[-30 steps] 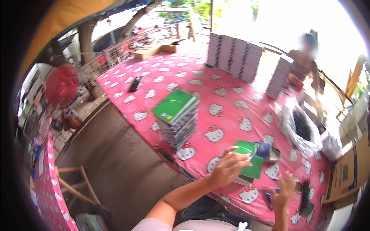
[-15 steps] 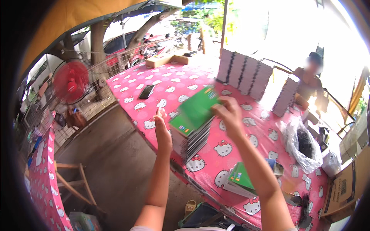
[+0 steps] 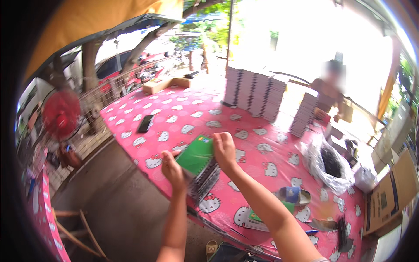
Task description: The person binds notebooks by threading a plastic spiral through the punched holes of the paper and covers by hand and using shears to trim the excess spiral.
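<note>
A tall stack of green-covered notebooks (image 3: pixel 196 158) with dark bound edges stands near the table's front edge, between my two hands. Against its left side is my left hand (image 3: pixel 173 170), fingers curled at the top notebook's edge, slightly blurred. My right hand (image 3: pixel 223 150) grips the far right corner of the top notebook, thumb and fingers bent together. Partly hidden behind my right forearm lies a lower pile of green notebooks (image 3: pixel 257 222). Right beside that pile sits a blue roundish container (image 3: pixel 291 194), its contents unclear.
Tall notebook stacks (image 3: pixel 253 94) and a separate column (image 3: pixel 304 114) stand at the back. A clear plastic bag with black coils (image 3: pixel 329 163), black binding strips (image 3: pixel 344 235) and a cardboard box (image 3: pixel 390 196) are at right. A phone (image 3: pixel 145 124) lies left. A person (image 3: pixel 329 89) sits beyond.
My right hand has brought the green notebook down onto the stack. My left hand has gone from flat and apart to curled against the stack's side. The view has turned rightward.
</note>
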Motion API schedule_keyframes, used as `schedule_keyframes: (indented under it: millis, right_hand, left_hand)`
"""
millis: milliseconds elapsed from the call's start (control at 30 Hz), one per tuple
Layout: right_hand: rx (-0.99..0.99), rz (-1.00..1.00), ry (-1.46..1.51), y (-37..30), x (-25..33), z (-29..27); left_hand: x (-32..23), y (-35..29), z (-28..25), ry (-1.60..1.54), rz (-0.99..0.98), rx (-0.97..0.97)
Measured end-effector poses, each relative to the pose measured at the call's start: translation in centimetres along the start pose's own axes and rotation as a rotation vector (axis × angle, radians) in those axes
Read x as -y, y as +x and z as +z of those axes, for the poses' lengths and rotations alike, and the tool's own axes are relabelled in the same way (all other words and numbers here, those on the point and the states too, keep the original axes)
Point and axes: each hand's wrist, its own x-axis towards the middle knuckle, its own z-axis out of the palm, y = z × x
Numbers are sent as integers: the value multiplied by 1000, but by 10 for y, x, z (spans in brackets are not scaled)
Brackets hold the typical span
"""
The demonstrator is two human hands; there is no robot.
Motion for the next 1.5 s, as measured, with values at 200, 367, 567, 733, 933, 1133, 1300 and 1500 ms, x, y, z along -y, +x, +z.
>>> schedule_keyframes:
  millis: [200,367,567,733,933,1133,1300,1500]
  right_hand:
    - [375,-214,-627,-47,39,-170]
    - [246,595,-535,-124,51,-271]
    - [101,644,-389,-175,15,-293]
    - [62,370,-461,-165,54,-278]
    - [-48,135,-133,-178,75,-254]
    - [28,219,-177,-201,50,-265]
    - [-128,182,-924,-209,32,-405]
    - [-191,746,-1544,-280,5,-535]
  left_hand:
    - [-29,14,-55,-25,-127,-17]
    - [-130,-46,-67,-480,421,130]
    - [-128,-135,21,-530,-114,713]
    - [-103,-187,46,19,-79,660]
    - [-95,-217,37,154,348,947]
    - [-146,-229,69,488,593,929]
    - [-130,-221,79,301,412,1056]
    - [-130,-214,80,303,357,1096]
